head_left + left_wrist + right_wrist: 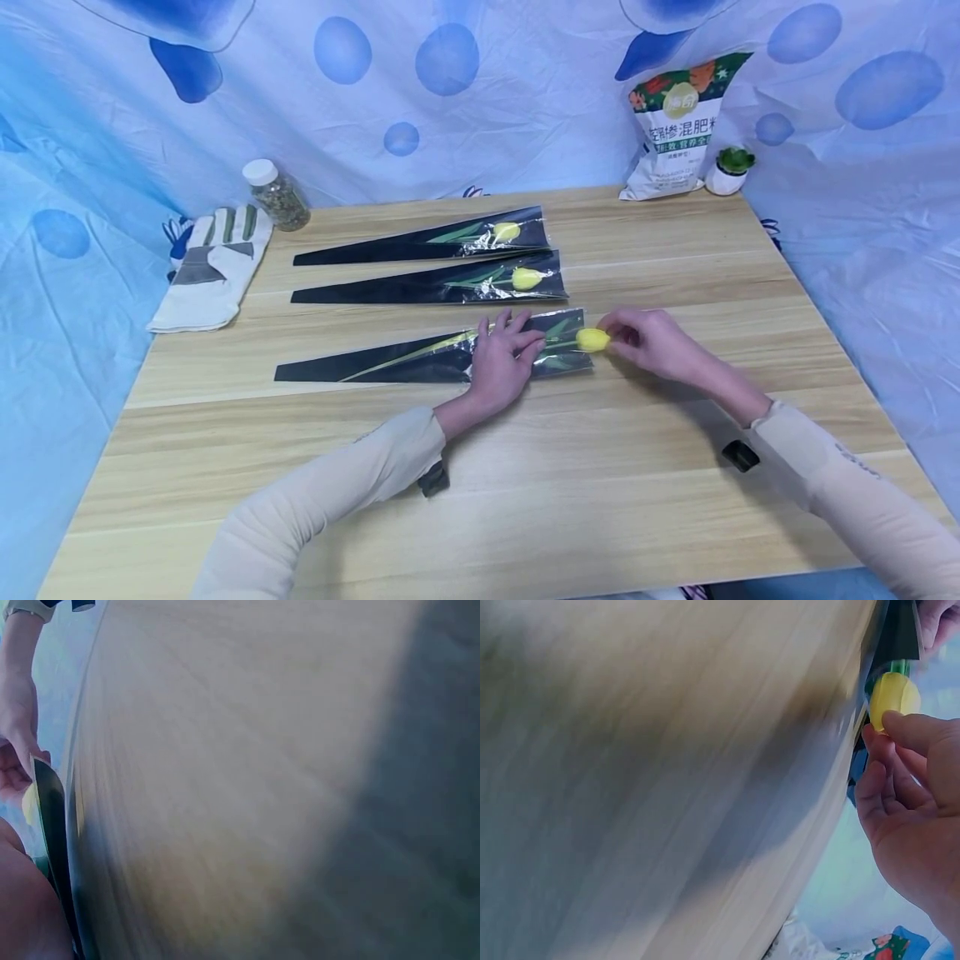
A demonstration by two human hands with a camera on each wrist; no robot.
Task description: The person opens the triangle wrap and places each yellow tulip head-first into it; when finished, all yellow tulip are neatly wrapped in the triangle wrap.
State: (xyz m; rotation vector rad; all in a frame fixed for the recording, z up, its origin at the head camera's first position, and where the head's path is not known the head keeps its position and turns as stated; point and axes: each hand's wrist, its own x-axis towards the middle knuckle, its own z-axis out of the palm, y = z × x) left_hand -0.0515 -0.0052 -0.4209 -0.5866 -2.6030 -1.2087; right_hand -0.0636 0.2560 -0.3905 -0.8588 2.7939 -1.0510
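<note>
My right hand [651, 342] pinches the tip of a yellow tulip's bloom [593, 339] between thumb and fingertips. The bloom sticks out past the wide end of a black flower sleeve [420, 360] with a clear front, while its green stem and leaves lie inside. Near that wide end, my left hand [501, 358] pinches the sleeve with thumb and forefinger, its other fingers spread over the film. In the right wrist view the bloom [891, 697] sits right at the sleeve's opening. Only part of the sleeve [52, 840] shows in the left wrist view.
Two more black sleeves, an upper one [360, 252] and a lower one [360, 292], lie behind, each with a yellow tulip inside. White-and-grey gloves [206, 275] and a white-capped jar [279, 200] are at back left. A fertilizer bag [675, 133] and a small potted plant [727, 173] stand back right.
</note>
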